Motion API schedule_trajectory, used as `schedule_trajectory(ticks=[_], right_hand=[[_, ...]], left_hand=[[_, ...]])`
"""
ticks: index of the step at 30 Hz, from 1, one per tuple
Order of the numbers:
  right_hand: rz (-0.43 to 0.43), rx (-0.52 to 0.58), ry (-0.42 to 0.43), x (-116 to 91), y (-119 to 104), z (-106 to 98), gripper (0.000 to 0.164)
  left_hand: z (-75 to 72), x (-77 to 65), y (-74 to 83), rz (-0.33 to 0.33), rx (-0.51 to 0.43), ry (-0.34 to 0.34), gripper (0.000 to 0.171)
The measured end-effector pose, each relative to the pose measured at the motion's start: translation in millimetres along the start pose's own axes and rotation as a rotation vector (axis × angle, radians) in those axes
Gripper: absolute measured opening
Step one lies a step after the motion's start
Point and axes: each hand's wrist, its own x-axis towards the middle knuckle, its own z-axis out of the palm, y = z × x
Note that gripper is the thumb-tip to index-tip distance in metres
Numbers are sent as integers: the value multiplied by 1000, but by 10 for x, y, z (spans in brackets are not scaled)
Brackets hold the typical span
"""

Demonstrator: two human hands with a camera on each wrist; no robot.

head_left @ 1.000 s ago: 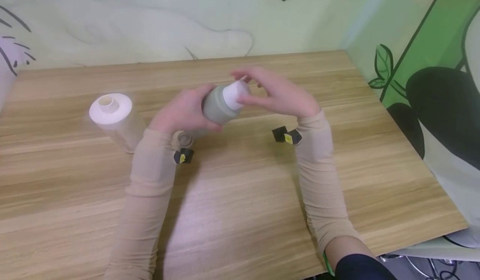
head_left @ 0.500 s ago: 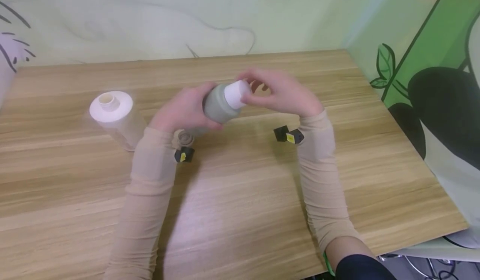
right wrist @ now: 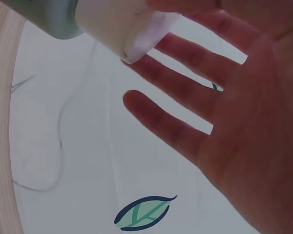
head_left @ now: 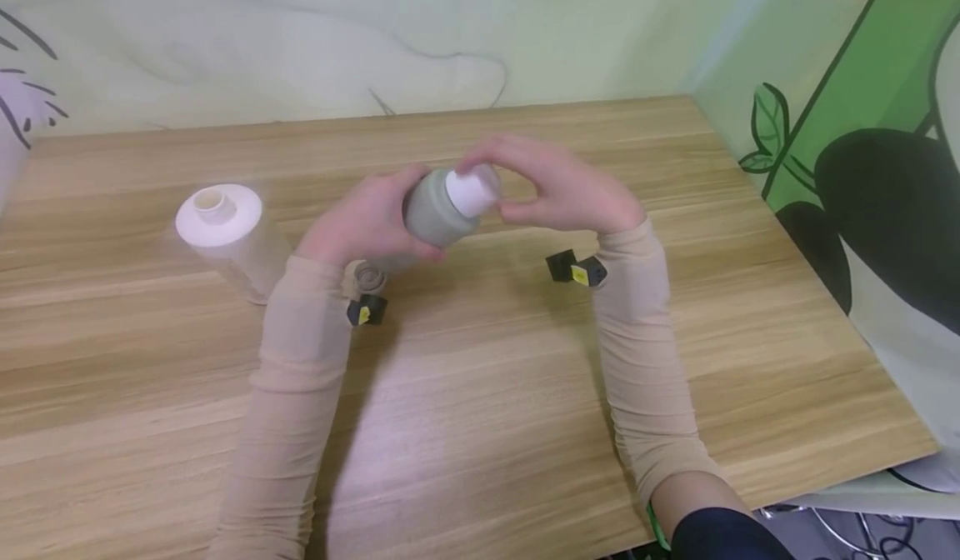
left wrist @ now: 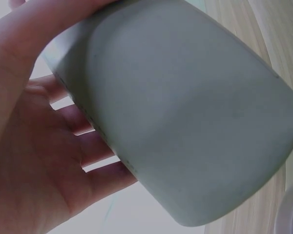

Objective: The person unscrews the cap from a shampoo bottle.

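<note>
My left hand (head_left: 367, 218) grips a grey-green bottle (head_left: 435, 210) with a white cap (head_left: 472, 191), held tilted with the cap toward the right. In the left wrist view the bottle's smooth body (left wrist: 185, 107) shows, with thumb and fingers around it. At the cap is my right hand (head_left: 562, 185), its fingers reaching over the far side and its thumb apart from the near side in the head view. Fairly straight, spread fingers (right wrist: 176, 92) show in the right wrist view, some of them by the end of the cap (right wrist: 122, 29).
A white bottle (head_left: 240, 243) with an uncapped neck stands on the wooden table (head_left: 465, 410) left of my left arm. Beside the left wrist is a small round beige thing (head_left: 370, 278), its kind unclear. A painted wall (head_left: 300, 43) borders the table's far edge.
My right thumb and fingers closed on the cap half a second ago; now the thumb has come off and the fingers have shifted over it. The left hand and bottle stay nearly still.
</note>
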Motion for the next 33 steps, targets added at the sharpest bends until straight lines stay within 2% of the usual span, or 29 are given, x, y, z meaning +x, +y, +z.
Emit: schedule_trajectory(ticks=[4, 8, 11, 15, 19, 27, 33], right_hand=[[21, 33, 0, 0, 0, 3, 56], [137, 72, 14, -7, -13, -2, 64], [210, 70, 6, -8, -24, -5, 59], [236, 27, -12, 3, -25, 2, 51], [210, -2, -9, 10, -23, 9, 47], [30, -42, -12, 6, 5, 19, 47], [-21, -69, -33, 12, -6, 12, 46]], left_hand=[[-7, -4, -2, 4, 1, 2, 87], [-8, -1, -3, 7, 4, 5, 87], [-6, 3, -4, 6, 4, 3, 86], [-3, 6, -2, 4, 12, -2, 86], [-3, 10, 0, 5, 26, -7, 86], [8, 9, 3, -1, 35, -21, 82], [11, 14, 5, -10, 24, -37, 83]])
